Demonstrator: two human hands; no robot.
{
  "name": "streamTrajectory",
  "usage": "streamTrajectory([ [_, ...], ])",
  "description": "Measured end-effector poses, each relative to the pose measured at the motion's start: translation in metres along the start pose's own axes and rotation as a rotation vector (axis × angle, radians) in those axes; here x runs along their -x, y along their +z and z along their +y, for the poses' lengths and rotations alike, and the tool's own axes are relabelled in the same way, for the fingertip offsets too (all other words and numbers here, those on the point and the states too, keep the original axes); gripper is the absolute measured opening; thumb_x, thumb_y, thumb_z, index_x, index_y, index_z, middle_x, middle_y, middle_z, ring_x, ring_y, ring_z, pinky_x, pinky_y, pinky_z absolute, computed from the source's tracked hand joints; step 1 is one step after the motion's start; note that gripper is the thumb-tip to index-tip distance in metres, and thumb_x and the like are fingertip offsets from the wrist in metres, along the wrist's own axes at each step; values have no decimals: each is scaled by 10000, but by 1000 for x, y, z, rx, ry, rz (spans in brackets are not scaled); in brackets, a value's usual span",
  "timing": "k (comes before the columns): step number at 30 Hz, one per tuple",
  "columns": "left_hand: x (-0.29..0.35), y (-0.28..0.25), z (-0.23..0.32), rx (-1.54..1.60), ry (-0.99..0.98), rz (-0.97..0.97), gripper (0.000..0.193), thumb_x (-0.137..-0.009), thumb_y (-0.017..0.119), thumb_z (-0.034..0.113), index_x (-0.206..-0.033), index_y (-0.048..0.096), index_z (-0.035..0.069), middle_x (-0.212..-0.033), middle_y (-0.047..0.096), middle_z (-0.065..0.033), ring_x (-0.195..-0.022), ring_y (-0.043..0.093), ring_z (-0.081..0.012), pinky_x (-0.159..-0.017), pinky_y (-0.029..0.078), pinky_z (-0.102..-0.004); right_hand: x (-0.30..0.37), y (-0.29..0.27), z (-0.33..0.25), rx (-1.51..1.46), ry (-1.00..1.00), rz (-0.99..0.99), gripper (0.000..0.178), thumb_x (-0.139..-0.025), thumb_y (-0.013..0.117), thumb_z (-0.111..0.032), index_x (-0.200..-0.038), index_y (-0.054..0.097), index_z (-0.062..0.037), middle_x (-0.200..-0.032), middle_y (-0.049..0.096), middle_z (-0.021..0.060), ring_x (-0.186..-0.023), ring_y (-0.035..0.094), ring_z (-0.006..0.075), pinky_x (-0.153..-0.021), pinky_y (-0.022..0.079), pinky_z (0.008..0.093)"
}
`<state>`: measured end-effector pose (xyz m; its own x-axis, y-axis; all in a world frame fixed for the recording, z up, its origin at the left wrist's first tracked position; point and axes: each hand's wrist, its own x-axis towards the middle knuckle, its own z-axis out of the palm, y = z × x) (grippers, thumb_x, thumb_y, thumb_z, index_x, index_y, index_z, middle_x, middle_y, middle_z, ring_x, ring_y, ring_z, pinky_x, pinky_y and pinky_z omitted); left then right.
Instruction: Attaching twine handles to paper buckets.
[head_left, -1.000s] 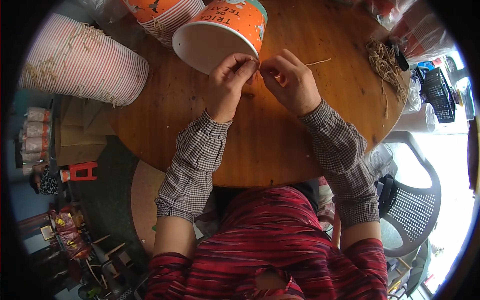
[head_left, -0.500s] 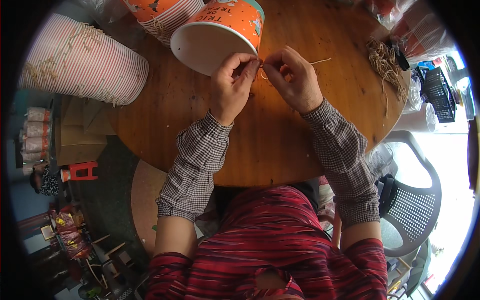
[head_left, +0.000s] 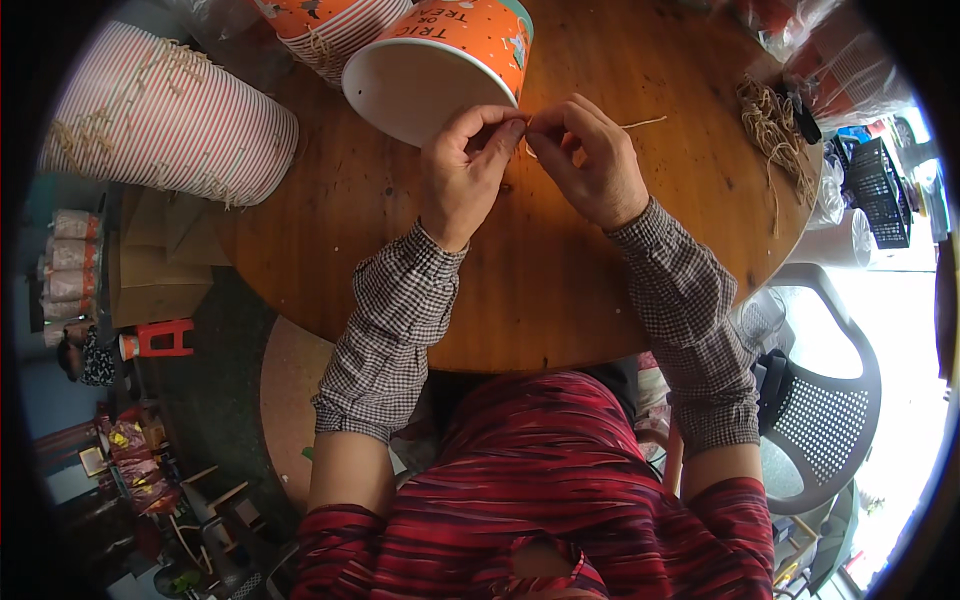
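Note:
An orange paper bucket [head_left: 475, 45] with a white inside lies on its side on the table, its open mouth turned toward me. Right at its rim, the thumb and forefinger of my left hand [head_left: 468, 170] are pinched together on a thin beige string. My right hand [head_left: 592, 165] pinches the same string [head_left: 645, 123] close beside the left fingertips, and a free end sticks out to the right behind it. A small loop of string shows between the two hands. The fingertips hide the exact spot where string and rim meet.
Stacked striped buckets [head_left: 180, 120] with string on them lie at the left, with more orange buckets [head_left: 345, 40] behind. A bundle of loose string [head_left: 775, 135] rests on the round wooden table's [head_left: 500, 320] right side. A grey chair [head_left: 825, 410] stands to the right.
Both hands keep their pinch at the bucket's rim, with only slight finger movement. The whole view has shifted a little.

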<state>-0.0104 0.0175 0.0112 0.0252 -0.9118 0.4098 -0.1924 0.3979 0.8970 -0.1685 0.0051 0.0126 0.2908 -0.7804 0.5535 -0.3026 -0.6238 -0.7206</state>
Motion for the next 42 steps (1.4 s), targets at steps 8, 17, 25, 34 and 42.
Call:
streamTrajectory([
  [8, 0, 0, -4, -188, 190, 10, 75, -848, 634, 22, -916, 648, -7, -811, 619, -61, -696, 604, -128, -585, 480, -246, 0, 2, 2, -37, 18, 6, 83, -837, 626, -78, -898, 604, -26, -829, 593, 55, -677, 605, 167, -566, 502, 273],
  [17, 0, 2, -4, -297, 383, 26, 139, -775, 664, -29, -908, 650, 8, -811, 614, -65, -693, 625, -184, -594, 509, -279, 0, 1, 3, -35, 67, 63, 98, -831, 639, -96, -883, 619, -16, -826, 618, 63, -679, 609, 174, -578, 497, 276],
  [25, 1, 2, -5, -444, 437, 59, 151, -747, 675, -31, -881, 645, 31, -787, 577, -55, -676, 606, -194, -594, 504, -311, 2, 3, 2, -62, 95, 16, 102, -825, 653, -50, -913, 617, -15, -835, 622, 39, -709, 598, 98, -595, 480, 230],
  [34, -1, 1, -10, -617, 587, 19, 165, -728, 677, -18, -871, 641, 55, -791, 566, -58, -696, 579, -237, -621, 482, -335, 3, 10, 2, 198, -58, 167, 76, -804, 620, -42, -873, 590, -33, -807, 584, 61, -672, 618, 174, -571, 511, 283],
  [42, -2, -1, -3, -383, 460, 13, 107, -795, 632, -31, -886, 633, 24, -793, 579, -66, -671, 603, -194, -488, 468, -277, 0, 8, 1, 0, 104, 118, 72, -801, 616, -49, -868, 609, -25, -797, 601, 72, -643, 612, 197, -565, 503, 285],
])
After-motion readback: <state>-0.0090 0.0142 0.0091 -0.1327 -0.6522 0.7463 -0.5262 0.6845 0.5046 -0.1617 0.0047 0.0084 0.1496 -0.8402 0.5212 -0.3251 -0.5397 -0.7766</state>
